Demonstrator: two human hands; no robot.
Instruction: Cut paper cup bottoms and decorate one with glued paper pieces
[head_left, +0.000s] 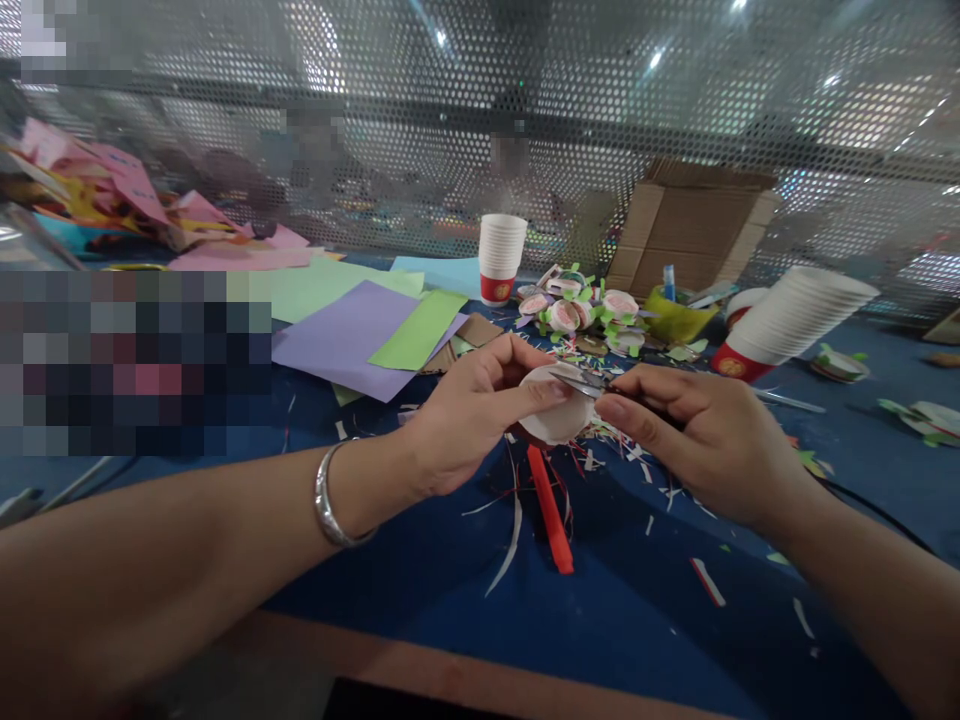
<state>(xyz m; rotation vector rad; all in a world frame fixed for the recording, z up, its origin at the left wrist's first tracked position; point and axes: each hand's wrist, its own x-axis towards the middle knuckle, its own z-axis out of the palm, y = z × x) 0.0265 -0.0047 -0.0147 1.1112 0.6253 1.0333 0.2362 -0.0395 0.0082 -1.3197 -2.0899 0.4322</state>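
My left hand is closed on a round white paper cup base, its thumb lying across the face and its fingers hidden behind. My right hand is closed around a pair of small scissors, whose metal blades point left over the upper part of the cup base. The handles are mostly covered by the fingers. Just below the hands, a red marker-like stick lies on the blue table. White and red paper scraps are strewn around and beneath the hands.
Stacked paper cups stand at the back; another stack leans at the right. Between them sit decorated cup pieces and a yellow bowl. Purple paper and other coloured sheets lie left. A perforated metal screen closes off the back.
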